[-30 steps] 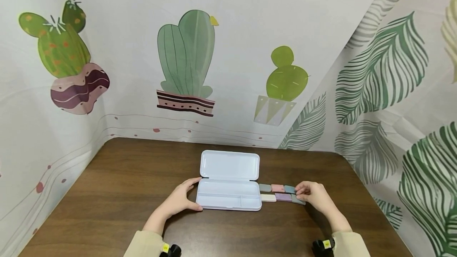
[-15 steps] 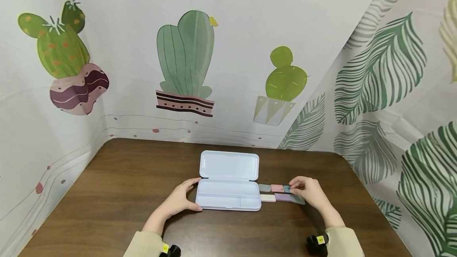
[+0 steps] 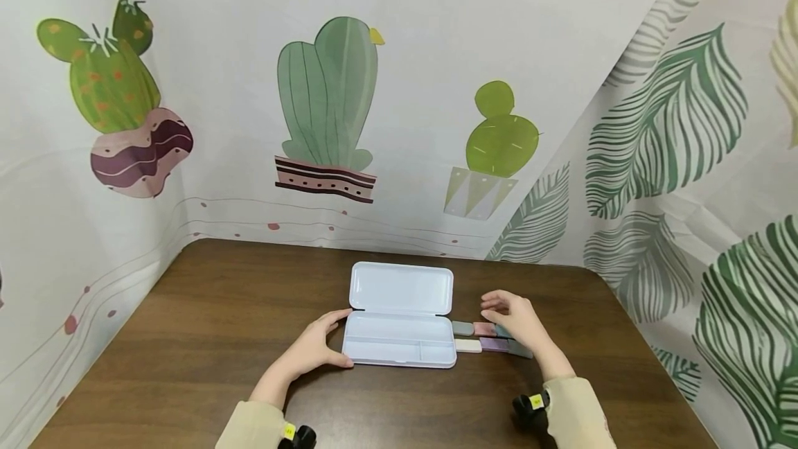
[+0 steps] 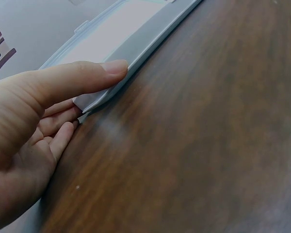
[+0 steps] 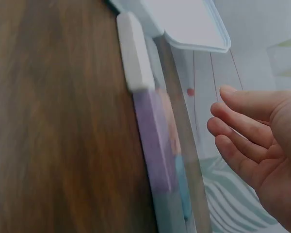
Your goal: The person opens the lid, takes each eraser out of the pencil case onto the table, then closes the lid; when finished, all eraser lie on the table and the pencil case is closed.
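A pale blue pencil case (image 3: pixel 382 351) lies open on the table, its lid (image 3: pixel 401 287) tipped back and its compartments bare. My left hand (image 3: pixel 314 350) holds its left end, thumb at the front corner and fingers at the back one. To the right of the case, small eraser-like blocks lie in two rows: grey (image 3: pixel 463 328), pink (image 3: pixel 483 329) and teal (image 3: pixel 501 331) behind; white (image 5: pixel 136 53), purple (image 5: pixel 153 141) and grey-blue (image 3: pixel 519 349) in front. My right hand (image 3: pixel 514 319) hovers above the back row, fingers loosely bent and holding nothing; it partly hides the teal block.
The brown wooden table (image 3: pixel 237 310) runs back to a hanging cloth (image 3: pixel 411 123) printed with cacti and leaves. Black wrist cameras sit at the left cuff (image 3: pixel 249 428) and right cuff (image 3: pixel 576 411).
My right hand has left the right end of the block rows and moved left and toward the back, off the blocks. The left hand and the case stay put.
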The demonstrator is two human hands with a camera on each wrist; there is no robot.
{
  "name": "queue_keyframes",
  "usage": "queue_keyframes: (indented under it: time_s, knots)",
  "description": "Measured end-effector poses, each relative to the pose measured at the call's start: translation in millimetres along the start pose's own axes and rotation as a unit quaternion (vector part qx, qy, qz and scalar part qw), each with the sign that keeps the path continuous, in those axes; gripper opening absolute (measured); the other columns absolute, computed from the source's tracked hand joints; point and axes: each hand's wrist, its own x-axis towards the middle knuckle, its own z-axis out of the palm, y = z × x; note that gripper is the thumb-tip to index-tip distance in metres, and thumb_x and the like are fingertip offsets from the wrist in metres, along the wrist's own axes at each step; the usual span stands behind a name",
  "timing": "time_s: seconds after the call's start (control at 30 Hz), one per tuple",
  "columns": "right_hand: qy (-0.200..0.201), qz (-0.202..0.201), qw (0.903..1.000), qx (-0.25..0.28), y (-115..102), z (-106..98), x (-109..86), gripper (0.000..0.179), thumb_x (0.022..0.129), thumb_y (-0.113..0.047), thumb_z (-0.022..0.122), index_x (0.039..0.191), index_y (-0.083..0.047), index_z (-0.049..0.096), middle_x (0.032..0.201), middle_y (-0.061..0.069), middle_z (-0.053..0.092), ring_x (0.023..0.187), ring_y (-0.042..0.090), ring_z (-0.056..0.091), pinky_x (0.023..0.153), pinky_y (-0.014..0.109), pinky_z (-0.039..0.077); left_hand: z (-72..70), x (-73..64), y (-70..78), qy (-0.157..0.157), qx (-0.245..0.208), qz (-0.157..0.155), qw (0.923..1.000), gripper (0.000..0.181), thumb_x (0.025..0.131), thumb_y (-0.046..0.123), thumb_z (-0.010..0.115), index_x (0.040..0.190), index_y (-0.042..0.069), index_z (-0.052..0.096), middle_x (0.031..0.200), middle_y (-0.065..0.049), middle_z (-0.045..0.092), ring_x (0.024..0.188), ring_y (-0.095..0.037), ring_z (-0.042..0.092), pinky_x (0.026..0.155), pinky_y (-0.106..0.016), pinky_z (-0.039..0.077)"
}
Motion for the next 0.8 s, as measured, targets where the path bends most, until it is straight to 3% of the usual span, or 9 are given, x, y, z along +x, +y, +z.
queue_keyframes:
  time_s: [0.1, 0.2, 0.37, 0.63, 0.8]
  knots:
    - [-0.003, 0.0, 0.9996, 0.029, -6.8, 4.6, 6.7, 0.033, 0.088, -0.005, 0.07, 0.118, 0.006, 0.063, 0.107, 0.018, 0.072, 0.095, 0.03, 0.07, 0.084, 0.041, 0.059, -0.3, -0.1, 0.5, 0.0, 0.0, 0.001, 1.0, 0.097, 0.062, 0.019, 0.092, 0.143, 0.0, 0.044, 0.146, -0.021, 0.045, 0.134, -0.043, 0.044, 0.111, -0.038, 0.042]
    - [-0.006, -0.001, 0.9986, 0.053, -11.9, 9.3, 14.3, 0.041, 0.089, -0.007, 0.069, 0.127, 0.007, 0.059, 0.116, 0.022, 0.069, 0.101, 0.034, 0.069, 0.087, 0.043, 0.058, -1.0, -0.1, 0.4, 0.001, 0.002, 0.008, 1.0, 0.096, 0.062, 0.018, 0.092, 0.143, -0.002, 0.044, 0.146, -0.023, 0.045, 0.134, -0.045, 0.044, 0.11, -0.047, 0.041]
    - [-0.017, -0.006, 0.995, 0.098, -17.1, 19.8, 28.3, 0.044, 0.091, -0.004, 0.065, 0.132, 0.01, 0.053, 0.123, 0.028, 0.063, 0.107, 0.039, 0.066, 0.09, 0.044, 0.057, -1.3, 0.9, -0.2, 0.002, 0.011, 0.018, 0.9998, 0.096, 0.062, 0.017, 0.092, 0.142, -0.003, 0.044, 0.145, -0.025, 0.045, 0.133, -0.047, 0.044, 0.109, -0.053, 0.039]
    - [-0.034, 0.031, 0.9847, 0.168, -26.2, 37.5, 42.7, 0.052, 0.095, -0.007, 0.062, 0.139, 0.013, 0.043, 0.132, 0.032, 0.055, 0.12, 0.044, 0.057, 0.098, 0.042, 0.053, -0.2, 1.4, 0.1, 0.003, 0.01, 0.011, 0.9999, 0.096, 0.061, 0.018, 0.092, 0.142, -0.002, 0.044, 0.145, -0.023, 0.046, 0.133, -0.044, 0.045, 0.11, -0.048, 0.041]
    - [-0.022, 0.047, 0.9816, 0.184, -28.9, 45.2, 48.3, 0.049, 0.095, -0.008, 0.061, 0.138, 0.01, 0.047, 0.13, 0.031, 0.058, 0.121, 0.041, 0.057, 0.102, 0.045, 0.05, -0.1, 0.7, -0.1, 0.006, 0.006, 0.006, 0.9999, 0.096, 0.061, 0.018, 0.092, 0.142, -0.002, 0.045, 0.146, -0.022, 0.046, 0.133, -0.043, 0.046, 0.11, -0.037, 0.042]
